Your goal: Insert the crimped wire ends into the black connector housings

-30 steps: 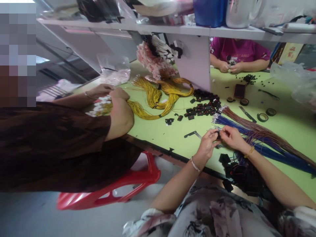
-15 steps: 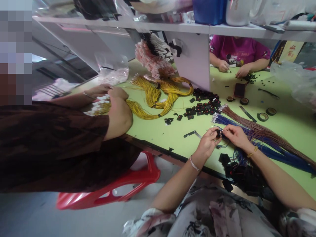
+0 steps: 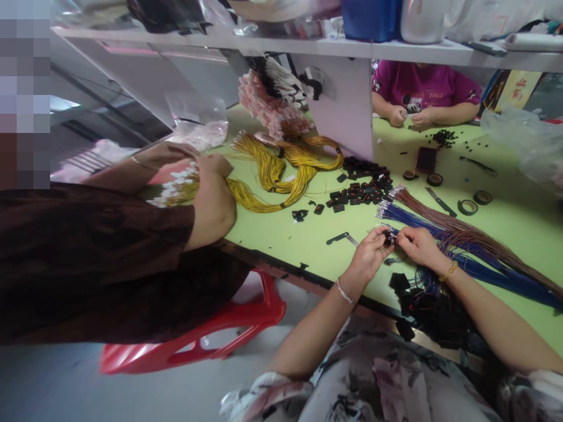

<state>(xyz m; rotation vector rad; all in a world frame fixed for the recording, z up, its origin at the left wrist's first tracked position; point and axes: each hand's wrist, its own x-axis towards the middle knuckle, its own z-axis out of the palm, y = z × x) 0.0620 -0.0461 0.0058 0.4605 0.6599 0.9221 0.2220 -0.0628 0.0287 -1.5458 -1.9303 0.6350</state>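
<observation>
Between thumb and fingers, my left hand [image 3: 370, 252] pinches a small black connector housing [image 3: 387, 238]. My right hand [image 3: 420, 246] is closed right beside it, fingertips pinching a thin blue wire [image 3: 394, 232] at the housing; how far the wire end goes in is hidden by the fingers. Just behind my hands lie a bundle of blue wires [image 3: 409, 220] and a bundle of brown wires [image 3: 444, 217], their metal tips towards the left. Under my right wrist sits a pile of black plastic parts [image 3: 422, 305] at the table's near edge.
Black housings [image 3: 360, 190] lie heaped mid-table, beside yellow wire bundles [image 3: 272, 176]. A folding blade [image 3: 338, 238], another knife [image 3: 441, 202] and tape rolls [image 3: 467, 207] lie about. A co-worker in brown [image 3: 109, 252] works at left, another in purple [image 3: 426, 88] opposite. A shelf [image 3: 264, 46] spans above.
My right hand has shifted very slightly while both hands stay together at the connector housing. The opposite co-worker's hands have come together, and the left co-worker's far hand has moved a little left.
</observation>
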